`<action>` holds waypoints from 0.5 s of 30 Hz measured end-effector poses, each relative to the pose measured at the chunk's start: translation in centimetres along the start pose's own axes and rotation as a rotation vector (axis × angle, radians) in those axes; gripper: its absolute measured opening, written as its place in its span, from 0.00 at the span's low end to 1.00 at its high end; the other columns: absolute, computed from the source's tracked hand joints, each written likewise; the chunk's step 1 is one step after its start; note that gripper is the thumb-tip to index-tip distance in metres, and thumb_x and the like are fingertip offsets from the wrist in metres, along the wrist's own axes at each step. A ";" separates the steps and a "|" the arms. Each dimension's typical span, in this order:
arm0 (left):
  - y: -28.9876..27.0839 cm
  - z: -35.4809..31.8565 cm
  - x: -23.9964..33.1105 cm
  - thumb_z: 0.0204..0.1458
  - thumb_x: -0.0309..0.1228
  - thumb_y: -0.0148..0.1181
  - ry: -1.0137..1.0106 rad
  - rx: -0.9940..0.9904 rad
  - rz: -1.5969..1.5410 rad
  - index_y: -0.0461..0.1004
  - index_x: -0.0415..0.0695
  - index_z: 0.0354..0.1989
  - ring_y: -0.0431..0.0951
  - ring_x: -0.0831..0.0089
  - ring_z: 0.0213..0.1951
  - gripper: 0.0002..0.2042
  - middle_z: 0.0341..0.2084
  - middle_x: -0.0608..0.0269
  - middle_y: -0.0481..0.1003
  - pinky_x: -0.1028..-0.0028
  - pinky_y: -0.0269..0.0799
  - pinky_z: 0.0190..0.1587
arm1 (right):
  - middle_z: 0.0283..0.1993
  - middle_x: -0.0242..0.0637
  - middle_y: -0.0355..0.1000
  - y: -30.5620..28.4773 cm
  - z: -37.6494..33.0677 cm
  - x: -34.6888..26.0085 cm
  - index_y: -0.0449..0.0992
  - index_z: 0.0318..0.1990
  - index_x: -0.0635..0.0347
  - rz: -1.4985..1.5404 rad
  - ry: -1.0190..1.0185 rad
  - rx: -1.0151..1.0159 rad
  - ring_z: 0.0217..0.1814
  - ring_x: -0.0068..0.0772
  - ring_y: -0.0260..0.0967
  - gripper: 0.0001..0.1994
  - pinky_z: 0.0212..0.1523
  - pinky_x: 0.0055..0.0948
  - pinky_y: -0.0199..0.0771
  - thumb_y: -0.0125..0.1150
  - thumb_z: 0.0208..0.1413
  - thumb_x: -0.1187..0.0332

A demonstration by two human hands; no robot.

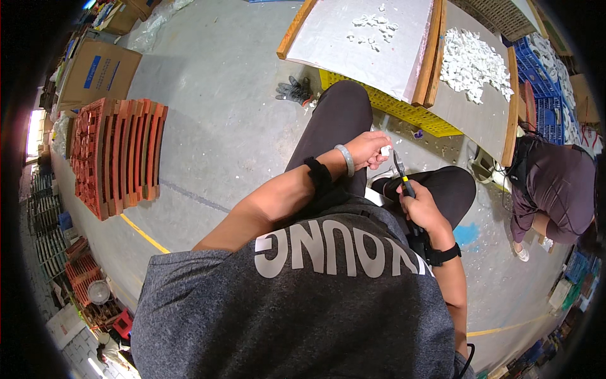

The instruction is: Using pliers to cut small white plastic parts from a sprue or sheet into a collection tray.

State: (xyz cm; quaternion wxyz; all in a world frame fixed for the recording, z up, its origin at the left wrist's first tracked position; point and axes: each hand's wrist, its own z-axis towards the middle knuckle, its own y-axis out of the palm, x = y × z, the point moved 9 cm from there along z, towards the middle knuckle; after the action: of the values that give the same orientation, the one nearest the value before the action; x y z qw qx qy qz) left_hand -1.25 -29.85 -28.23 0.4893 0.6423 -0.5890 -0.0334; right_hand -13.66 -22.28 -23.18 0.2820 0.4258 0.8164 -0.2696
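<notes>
My left hand (368,150), with a pale bangle at its wrist, pinches a small white piece (385,151) in front of my lap. Wrapped in my right hand (421,206) is a pair of pliers (404,179) with dark and yellow handles. Their metal jaws point up toward the white piece and sit just right of it; whether they touch it I cannot tell. Beyond my knees stands a wood-edged tray (334,31) lined in white, bearing scattered white pieces (374,28). A second tray (470,117) to its right carries a large heap of similar pieces (473,63).
A yellow crate (435,123) is under the trays, with a dark glove (294,90) on the floor nearby. Red pallets (120,158) stand at left before a cardboard box (98,72). Another person (558,189) bends at right, near blue crates (549,117).
</notes>
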 end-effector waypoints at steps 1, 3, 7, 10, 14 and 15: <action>0.0 0.0 0.0 0.59 0.32 0.46 0.000 0.019 0.009 0.67 0.44 0.34 0.59 0.80 0.14 0.06 0.15 0.68 0.62 0.78 0.57 0.17 | 0.28 0.31 0.64 -0.3 -0.1 -0.6 0.67 0.40 0.62 -0.084 -0.098 0.039 0.27 0.24 0.62 0.12 0.27 0.25 0.66 0.48 0.45 0.78; -0.1 0.1 0.0 0.59 0.32 0.46 0.010 0.008 0.007 0.67 0.44 0.33 0.59 0.80 0.14 0.06 0.15 0.68 0.62 0.78 0.57 0.17 | 0.30 0.32 0.65 -0.2 0.1 -0.7 0.66 0.41 0.62 -0.143 -0.126 0.044 0.31 0.25 0.63 0.14 0.32 0.26 0.66 0.49 0.44 0.78; -0.2 0.1 0.0 0.59 0.31 0.47 0.006 0.026 0.010 0.67 0.44 0.33 0.61 0.80 0.14 0.05 0.15 0.68 0.63 0.78 0.59 0.17 | 0.35 0.35 0.66 -0.1 0.0 -0.7 0.65 0.44 0.64 -0.169 -0.067 0.025 0.40 0.31 0.63 0.17 0.44 0.26 0.63 0.51 0.41 0.77; -0.2 0.2 0.1 0.59 0.30 0.47 0.040 -0.006 0.013 0.66 0.44 0.33 0.61 0.80 0.14 0.05 0.15 0.68 0.64 0.78 0.59 0.16 | 0.35 0.36 0.66 0.2 -0.2 -1.4 0.66 0.44 0.64 -0.200 -0.082 0.022 0.40 0.32 0.63 0.17 0.44 0.28 0.64 0.52 0.41 0.76; -0.4 0.5 -0.1 0.58 0.30 0.47 0.040 0.005 0.026 0.66 0.43 0.32 0.61 0.80 0.13 0.05 0.15 0.68 0.64 0.78 0.58 0.16 | 0.35 0.37 0.67 0.7 0.2 -0.7 0.66 0.43 0.64 -0.226 -0.074 0.039 0.39 0.33 0.64 0.16 0.43 0.29 0.65 0.52 0.43 0.75; -0.4 0.5 0.0 0.58 0.30 0.47 0.044 0.010 0.032 0.66 0.43 0.32 0.60 0.80 0.13 0.05 0.15 0.67 0.64 0.78 0.58 0.17 | 0.33 0.38 0.67 0.6 0.2 -0.9 0.66 0.42 0.64 -0.295 -0.094 0.083 0.39 0.34 0.65 0.14 0.43 0.30 0.65 0.52 0.44 0.75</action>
State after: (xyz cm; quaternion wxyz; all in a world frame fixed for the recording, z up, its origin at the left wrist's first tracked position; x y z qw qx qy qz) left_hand -1.28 -30.15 -28.75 0.4995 0.6358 -0.5883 -0.0085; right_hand -12.71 -22.63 -22.75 0.2596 0.2996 0.8440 -0.3613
